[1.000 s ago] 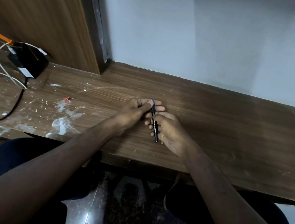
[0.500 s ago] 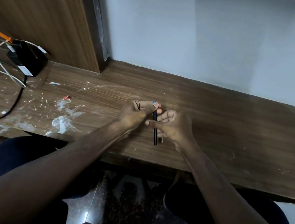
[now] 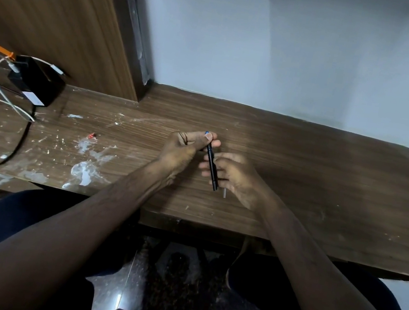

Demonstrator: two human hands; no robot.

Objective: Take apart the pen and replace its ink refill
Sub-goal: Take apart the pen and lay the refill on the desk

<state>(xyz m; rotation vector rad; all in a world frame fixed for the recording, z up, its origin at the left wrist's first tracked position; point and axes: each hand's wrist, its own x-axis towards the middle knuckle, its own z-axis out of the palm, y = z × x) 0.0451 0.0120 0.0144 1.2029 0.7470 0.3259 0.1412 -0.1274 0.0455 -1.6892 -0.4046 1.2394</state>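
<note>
Over the scuffed brown wooden desk [image 3: 303, 171], your left hand [image 3: 182, 148] pinches the blue-tipped top of a slim black pen [image 3: 212, 165]. Your right hand [image 3: 235, 176] cradles its lower barrel, fingers loosely curled, perhaps gripping lightly.

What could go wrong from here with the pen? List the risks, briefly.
1. The pen is held above the desk, pinched by the left hand at its top end and by the right hand lower down; if it comes apart suddenly, a small part could drop and roll towards the desk's near edge.
2. A thin pale piece juts out below the right hand; it could slip out unnoticed.
3. White debris covers the desk's left side, where small parts would be hard to spot.
</note>
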